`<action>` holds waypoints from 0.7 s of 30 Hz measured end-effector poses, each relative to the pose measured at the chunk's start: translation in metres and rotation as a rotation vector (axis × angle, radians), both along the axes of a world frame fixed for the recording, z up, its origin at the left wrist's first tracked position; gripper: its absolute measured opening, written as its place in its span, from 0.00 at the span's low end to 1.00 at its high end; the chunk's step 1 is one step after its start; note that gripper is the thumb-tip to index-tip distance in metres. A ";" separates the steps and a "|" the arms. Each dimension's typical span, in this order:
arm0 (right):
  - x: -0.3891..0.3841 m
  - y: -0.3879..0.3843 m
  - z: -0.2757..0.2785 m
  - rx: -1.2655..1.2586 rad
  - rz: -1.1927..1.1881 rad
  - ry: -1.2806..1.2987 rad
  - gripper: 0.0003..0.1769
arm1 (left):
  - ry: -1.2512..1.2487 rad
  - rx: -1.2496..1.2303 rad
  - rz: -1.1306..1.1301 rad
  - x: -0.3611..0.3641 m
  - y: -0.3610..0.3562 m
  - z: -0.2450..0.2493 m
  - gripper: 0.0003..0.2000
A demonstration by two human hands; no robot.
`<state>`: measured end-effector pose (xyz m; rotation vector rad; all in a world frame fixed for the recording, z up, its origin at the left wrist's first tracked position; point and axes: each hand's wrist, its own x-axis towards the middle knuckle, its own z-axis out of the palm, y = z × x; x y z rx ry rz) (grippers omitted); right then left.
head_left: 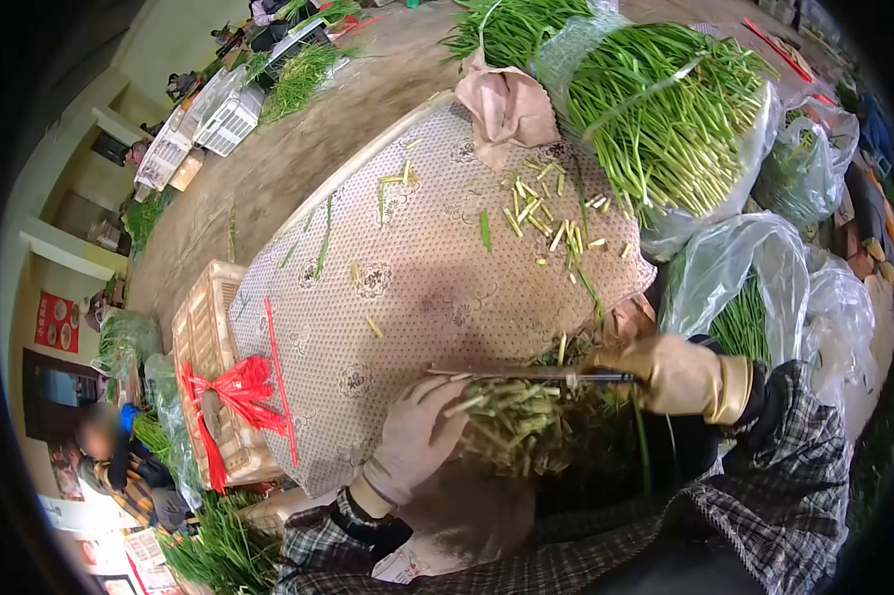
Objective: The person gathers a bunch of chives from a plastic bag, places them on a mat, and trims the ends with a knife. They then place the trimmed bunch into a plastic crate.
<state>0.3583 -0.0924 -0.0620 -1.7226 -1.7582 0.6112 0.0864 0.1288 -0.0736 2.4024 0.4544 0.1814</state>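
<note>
My right hand, in a pale glove, is wrapped around the dark handle of a knife. Its blade lies level, pointing left along the near side of the cloth-covered table. My left hand, gloved too, has its fingers stretched towards the blade's tip. Beside those fingers and just below the blade is a heap of cut green stem pieces, partly blurred. Whether the left fingers touch the blade cannot be made out. More short stem ends are scattered over the far right of the cloth.
A large bundle of green stalks lies at the table's far right, near clear plastic bags. Red ties hang over a wicker basket on the left. A person is at lower left; white crates stand farther off.
</note>
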 end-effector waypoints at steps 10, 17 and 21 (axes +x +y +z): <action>0.091 0.077 -0.056 0.137 -0.647 -0.431 0.11 | -0.209 0.487 0.488 -0.008 0.065 -0.044 0.18; 0.031 0.026 -0.001 -0.063 -0.117 -0.084 0.23 | -0.108 0.394 -0.031 0.007 -0.023 -0.020 0.22; 0.040 0.029 0.009 0.252 -0.145 -0.091 0.23 | -0.055 -0.017 0.001 -0.012 -0.054 0.004 0.19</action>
